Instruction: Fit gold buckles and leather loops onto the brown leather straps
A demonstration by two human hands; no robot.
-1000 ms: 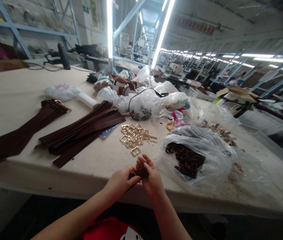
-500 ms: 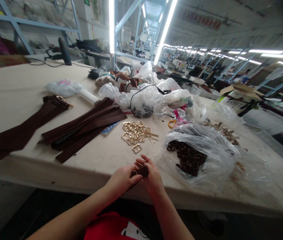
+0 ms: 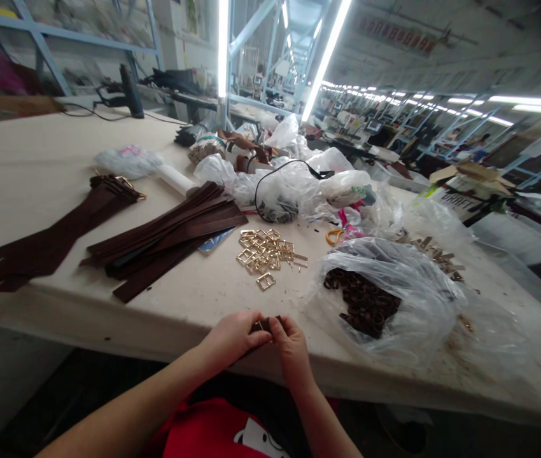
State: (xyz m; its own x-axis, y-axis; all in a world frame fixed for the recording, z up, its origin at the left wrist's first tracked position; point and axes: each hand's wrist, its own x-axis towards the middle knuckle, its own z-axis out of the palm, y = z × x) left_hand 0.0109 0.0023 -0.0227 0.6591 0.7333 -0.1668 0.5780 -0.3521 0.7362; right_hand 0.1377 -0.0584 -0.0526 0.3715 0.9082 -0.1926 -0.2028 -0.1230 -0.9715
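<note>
At the table's front edge, my left hand point(image 3: 236, 338) is closed on a dark brown strap point(image 3: 261, 326), of which only a short piece shows between the fingers. Beside it, my right hand point(image 3: 292, 348) pinches the same strap, thumb and fingertips pressed together. A small metallic glint shows at the fingers, too small to make out. Just beyond the hands lies a pile of gold buckles point(image 3: 265, 249), with one buckle point(image 3: 265, 281) lying nearest. To the right, an open clear plastic bag point(image 3: 414, 305) holds many small brown loops point(image 3: 366, 302).
On the left lie a bundle of brown straps with buckles point(image 3: 70, 219) and a stack of brown straps point(image 3: 175, 238). Plastic bags point(image 3: 289, 184) and orange-handled scissors point(image 3: 333, 236) sit farther back. A cardboard box point(image 3: 471, 181) stands at the right.
My right hand's fingers, partly spread before, have closed onto the strap in a pinch. The view has shifted slightly, so the table's contents appear a little farther right.
</note>
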